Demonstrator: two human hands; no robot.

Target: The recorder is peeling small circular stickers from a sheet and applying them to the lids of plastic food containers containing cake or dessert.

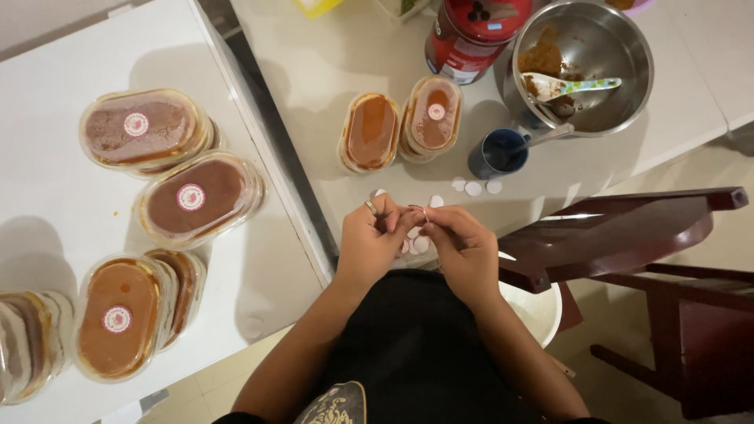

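Your left hand (369, 239) and right hand (459, 247) pinch a round sticker (414, 229) between fingertips. Stickered tubs (188, 196) sit left; just beyond, one tub (370, 131) lacks a sticker.

The red tin (471, 35) runs off the top edge; what the fingertips (415, 220) pinch is too small to tell.

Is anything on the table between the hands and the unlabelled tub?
Nothing visible blocks it. Both hands, left and right, sit just below the unlabelled tub; only bare table and flat round stickers lie nearby.
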